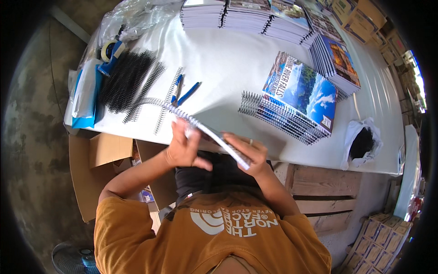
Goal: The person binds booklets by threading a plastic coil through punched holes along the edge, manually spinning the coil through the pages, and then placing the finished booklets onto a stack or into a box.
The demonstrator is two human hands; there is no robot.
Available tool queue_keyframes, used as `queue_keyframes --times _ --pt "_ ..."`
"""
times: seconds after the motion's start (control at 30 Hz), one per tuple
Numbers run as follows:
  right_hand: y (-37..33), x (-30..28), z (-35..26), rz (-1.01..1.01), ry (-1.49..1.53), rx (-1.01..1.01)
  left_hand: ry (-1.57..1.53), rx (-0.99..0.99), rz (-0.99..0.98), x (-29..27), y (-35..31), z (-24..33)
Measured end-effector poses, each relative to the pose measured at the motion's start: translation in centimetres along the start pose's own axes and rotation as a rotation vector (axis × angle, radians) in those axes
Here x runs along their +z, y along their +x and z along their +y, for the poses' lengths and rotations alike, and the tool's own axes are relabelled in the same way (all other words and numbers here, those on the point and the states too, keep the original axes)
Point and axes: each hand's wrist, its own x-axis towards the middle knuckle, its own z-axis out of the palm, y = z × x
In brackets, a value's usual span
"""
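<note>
At the near edge of the white table (pixel 228 59), you hold a notebook (pixel 214 137) edge-on between both hands, its wire spiral binding (pixel 173 108) running up and to the left from your grip. Your left hand (pixel 182 148) closes on the upper part of the spine, thumb and fingers pinched together on the wire; your right hand (pixel 251 153) wraps the lower end, fingers curled over the cover edge. The notebook is raised clear of the table, tilted, just above your lap.

The step in hand appears to be seating or closing the spiral along the punched edge, and part of the coil looks to stand proud beyond the pages at the upper end. The next move calls, by this judgement, for a steady hold with the right hand while the left works the wire along the holes, keeping the pages squared so that no hole is missed.

Around you: loose black coils (pixel 125 80) lie in a heap to the left, with single wire spirals (pixel 164 105) and blue-handled pliers (pixel 182 91) beside them. A stack of bound notebooks with a blue landscape cover (pixel 301 93) sits to the right, and further stacks (pixel 255 16) line the far edge. A tape dispenser (pixel 109 50) rests near the left corner.
</note>
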Motion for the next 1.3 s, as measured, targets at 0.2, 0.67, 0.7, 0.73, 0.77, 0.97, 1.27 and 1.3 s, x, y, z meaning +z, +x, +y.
queue_keyframes --times 0.2,0.67,0.7,0.73,0.77,0.97,1.27,1.3 --pt "0.8 0.5 -0.5 -0.066 -0.047 -0.065 0.248 0.137 0.221 -3.3 7.9 -2.9" --pt "0.6 0.9 0.5 -0.035 -0.024 0.044 0.191 0.299 0.126 -1.2 4.5 1.4" --pt "0.5 1.3 0.1 -0.066 -0.010 0.066 0.418 0.333 0.181 -1.0 4.9 0.3" --pt "0.9 1.7 0.8 -0.038 -0.044 -0.092 0.638 0.365 0.244 -1.0 5.6 -0.8" --pt "0.9 1.9 0.5 -0.059 -0.063 -0.104 0.404 0.174 0.200 -0.5 5.3 0.0" --pt "0.6 1.0 0.7 -0.082 -0.009 0.055 0.291 0.367 0.054 -3.2 9.2 2.5" --pt "0.9 2.2 0.5 -0.043 0.024 0.079 -0.177 0.276 0.063 -0.1 3.7 4.6" --pt "1.0 2.7 0.4 -0.061 0.047 0.082 -0.195 0.193 0.045 -0.5 3.5 5.1"
